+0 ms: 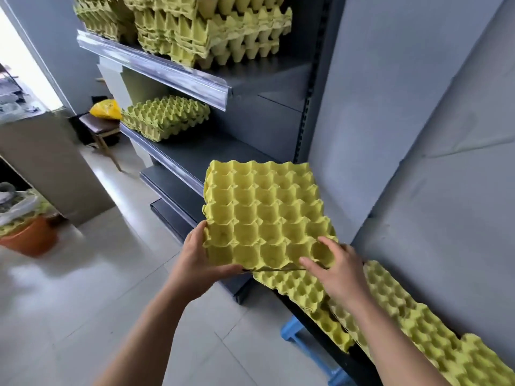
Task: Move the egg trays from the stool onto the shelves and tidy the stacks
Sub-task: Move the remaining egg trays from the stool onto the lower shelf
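Mid-task, one carry in progress. The person is holding the held trays [264, 213], a thin nested bundle, tilted in the air, touching no shelf. The left hand [200, 263] is gripping the near-left corner, thumb on the edge and fingers wrapped underneath. The right hand [337, 274] is arching over the near-right corner with spread, curled fingers digging into the cups; cannot tell whether anything is reaching under. Just below the held trays, more loose trays [301, 288] are lying askew and overhanging, with the blue stool [295, 330] showing beneath them; whether they are resting on the stool or on a dark ledge beside it is not resolvable. To the lower right of the held trays, a long row of trays [418, 330] is running along the wall. Beyond and above the held trays, the shelf unit [195, 79] is already carrying a low stack [167, 118] on the middle shelf and taller, ragged stacks [217, 32] on the top one. Judgement: part shelved, several loads probably remaining, and the top stacks are needing squaring. The dark shelf directly behind the held trays is looking like the likely drop point.
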`<state>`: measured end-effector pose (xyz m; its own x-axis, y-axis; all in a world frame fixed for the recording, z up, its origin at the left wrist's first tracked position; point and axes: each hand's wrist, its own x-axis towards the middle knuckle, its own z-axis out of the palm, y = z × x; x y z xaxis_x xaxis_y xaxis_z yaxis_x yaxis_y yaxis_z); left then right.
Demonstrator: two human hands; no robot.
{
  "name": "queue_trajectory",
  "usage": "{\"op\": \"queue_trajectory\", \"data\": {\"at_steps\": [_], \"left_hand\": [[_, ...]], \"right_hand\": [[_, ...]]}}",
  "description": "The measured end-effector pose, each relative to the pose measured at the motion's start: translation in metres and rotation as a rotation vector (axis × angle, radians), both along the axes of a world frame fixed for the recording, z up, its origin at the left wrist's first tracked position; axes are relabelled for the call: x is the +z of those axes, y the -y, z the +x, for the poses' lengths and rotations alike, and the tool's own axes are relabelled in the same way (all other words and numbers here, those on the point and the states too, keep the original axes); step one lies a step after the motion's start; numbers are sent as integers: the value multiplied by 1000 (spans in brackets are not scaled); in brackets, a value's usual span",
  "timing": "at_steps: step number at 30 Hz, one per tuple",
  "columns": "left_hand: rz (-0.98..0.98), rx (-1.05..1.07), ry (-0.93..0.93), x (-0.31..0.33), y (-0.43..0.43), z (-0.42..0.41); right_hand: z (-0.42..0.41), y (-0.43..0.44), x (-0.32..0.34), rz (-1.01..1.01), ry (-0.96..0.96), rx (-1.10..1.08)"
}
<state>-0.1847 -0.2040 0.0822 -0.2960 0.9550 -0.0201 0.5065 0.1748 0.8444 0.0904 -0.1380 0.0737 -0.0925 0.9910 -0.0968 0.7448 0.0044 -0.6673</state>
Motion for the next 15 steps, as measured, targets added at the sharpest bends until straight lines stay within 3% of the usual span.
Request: {"op": "queue_trajectory", "data": {"at_steps": [15], "left_hand": [[55,185,16,-2,-129,-226]], "right_hand": [[-242,-170,-2,93,-2,160]]}}
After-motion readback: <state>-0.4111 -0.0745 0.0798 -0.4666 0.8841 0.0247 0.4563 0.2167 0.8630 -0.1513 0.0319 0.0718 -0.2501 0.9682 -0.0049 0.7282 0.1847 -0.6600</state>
